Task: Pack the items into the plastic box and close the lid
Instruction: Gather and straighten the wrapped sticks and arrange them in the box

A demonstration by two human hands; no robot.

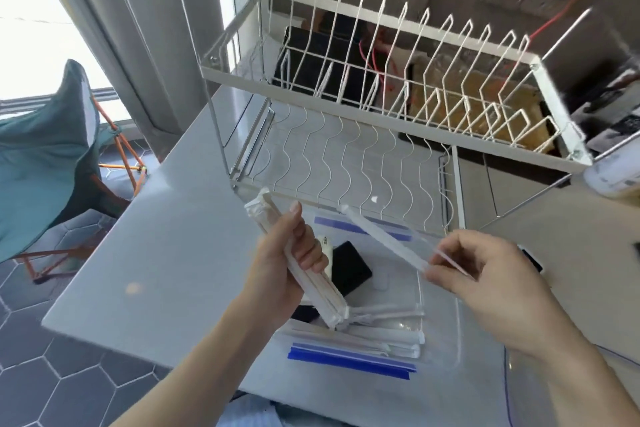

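Note:
My left hand [287,260] grips a bundle of paper-wrapped sticks [273,218], held slanted above the table. My right hand [485,274] pinches one end of a single wrapped stick [377,236], which points up and to the left. Both hover over a clear plastic box [440,319] on the white table. Below the hands, more wrapped sticks [384,336] lie in a loose pile by the box's near edge. A black flat object [349,267] rests under my left hand. Zip bags with blue strips [349,357] lie at the near side.
A white two-tier wire dish rack [381,87] stands just behind the box. A second blue zip strip [363,229] lies by the rack's foot. The white table's edge [114,253] runs along the left; a teal folding chair [52,156] stands on the tiled floor beyond it.

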